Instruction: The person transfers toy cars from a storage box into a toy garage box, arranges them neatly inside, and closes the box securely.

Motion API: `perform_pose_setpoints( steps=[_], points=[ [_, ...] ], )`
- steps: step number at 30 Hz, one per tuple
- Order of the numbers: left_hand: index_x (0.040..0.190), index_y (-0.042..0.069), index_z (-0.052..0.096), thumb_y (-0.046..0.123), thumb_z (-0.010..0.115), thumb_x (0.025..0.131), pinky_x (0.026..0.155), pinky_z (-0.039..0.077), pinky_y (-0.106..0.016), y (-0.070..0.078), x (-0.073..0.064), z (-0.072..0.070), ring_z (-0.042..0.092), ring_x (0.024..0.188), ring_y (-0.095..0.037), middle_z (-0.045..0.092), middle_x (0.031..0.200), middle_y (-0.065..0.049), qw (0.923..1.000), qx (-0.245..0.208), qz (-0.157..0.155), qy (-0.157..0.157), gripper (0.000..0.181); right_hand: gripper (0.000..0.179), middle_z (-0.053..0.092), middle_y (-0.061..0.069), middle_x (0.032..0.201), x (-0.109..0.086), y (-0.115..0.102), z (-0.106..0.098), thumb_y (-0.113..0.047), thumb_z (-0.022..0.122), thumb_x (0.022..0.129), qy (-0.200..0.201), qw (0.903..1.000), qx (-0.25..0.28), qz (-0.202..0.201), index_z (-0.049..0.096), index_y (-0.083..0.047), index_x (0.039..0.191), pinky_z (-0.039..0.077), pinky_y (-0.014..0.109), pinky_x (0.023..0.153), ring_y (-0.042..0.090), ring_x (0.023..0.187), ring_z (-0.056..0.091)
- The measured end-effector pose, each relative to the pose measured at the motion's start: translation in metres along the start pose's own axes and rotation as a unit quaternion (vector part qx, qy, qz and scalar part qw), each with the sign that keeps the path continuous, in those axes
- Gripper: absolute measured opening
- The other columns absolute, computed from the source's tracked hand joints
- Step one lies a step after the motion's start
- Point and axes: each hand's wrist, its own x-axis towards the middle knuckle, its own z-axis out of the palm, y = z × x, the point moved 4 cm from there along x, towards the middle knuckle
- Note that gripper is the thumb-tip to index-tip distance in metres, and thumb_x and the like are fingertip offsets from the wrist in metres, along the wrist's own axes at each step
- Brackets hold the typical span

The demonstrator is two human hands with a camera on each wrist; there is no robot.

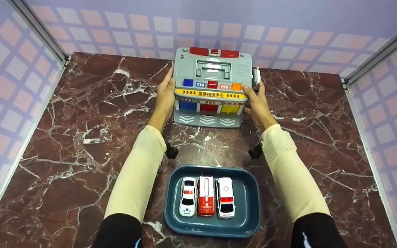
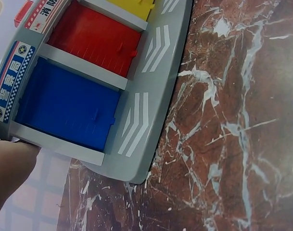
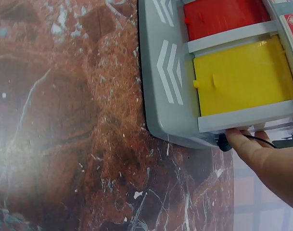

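Note:
A grey toy emergency station (image 1: 213, 93) stands near the back wall, with a folded carry handle (image 1: 213, 69) on its roof. Along its front are a blue door (image 2: 67, 106), a red door (image 2: 95, 38) and a yellow door (image 3: 245, 77), all down, above a ramp with white arrows. My left hand (image 1: 165, 98) holds the station's left side. On the other side my right hand (image 1: 258, 105) grips the front right corner, thumb near the orange button (image 1: 236, 86). Close to those fingers, a white part (image 1: 257, 75) sticks out. The far fingertips of both hands are partly hidden.
Nearer me sits a dark blue tray (image 1: 212, 231) holding a toy police car (image 1: 187, 198), a red toy fire engine (image 1: 206, 196) and a toy ambulance (image 1: 225, 198). Checked panels enclose the brown marbled tabletop (image 1: 91, 137) at the back and both sides.

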Motion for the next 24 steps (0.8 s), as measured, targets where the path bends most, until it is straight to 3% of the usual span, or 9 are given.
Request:
perform_pose_setpoints(
  steps=[11, 17, 24],
  points=[
    [0.158, 0.010, 0.030, 0.010, 0.035, 0.108, 0.118, 0.025, -0.015, 0.0060, 0.0005, -0.0003, 0.028, 0.150, -0.015, 0.032, 0.163, -0.005, 0.9997, 0.022, -0.008, 0.004, 0.049, 0.076, 0.046, 0.012, 0.139, 0.0009, -0.0064, 0.0024, -0.031, 0.057, 0.101, -0.007, 0.9998, 0.017, -0.007, 0.006, -0.032, 0.158, 0.041, 0.054, 0.108, 0.027, 0.121, 0.053],
    [0.157, 0.008, 0.029, 0.008, 0.035, 0.108, 0.120, 0.021, -0.018, 0.0043, 0.0001, -0.0020, 0.022, 0.152, -0.017, 0.027, 0.164, -0.008, 0.9993, 0.036, -0.005, 0.002, 0.049, 0.081, 0.042, 0.013, 0.143, 0.0000, -0.0053, 0.0033, -0.034, 0.057, 0.100, -0.007, 0.9997, 0.017, 0.015, 0.002, -0.034, 0.159, 0.035, 0.057, 0.114, 0.030, 0.128, 0.047],
    [0.158, 0.011, 0.029, 0.012, 0.034, 0.109, 0.119, 0.022, -0.015, 0.0027, -0.0035, 0.0001, 0.025, 0.151, -0.014, 0.030, 0.163, -0.004, 0.9989, 0.046, -0.003, 0.006, 0.049, 0.092, 0.034, 0.019, 0.152, -0.0002, -0.0065, 0.0086, -0.038, 0.062, 0.098, 0.004, 0.9993, 0.012, 0.035, -0.007, -0.033, 0.159, 0.030, 0.060, 0.116, 0.032, 0.135, 0.042]
  ],
)
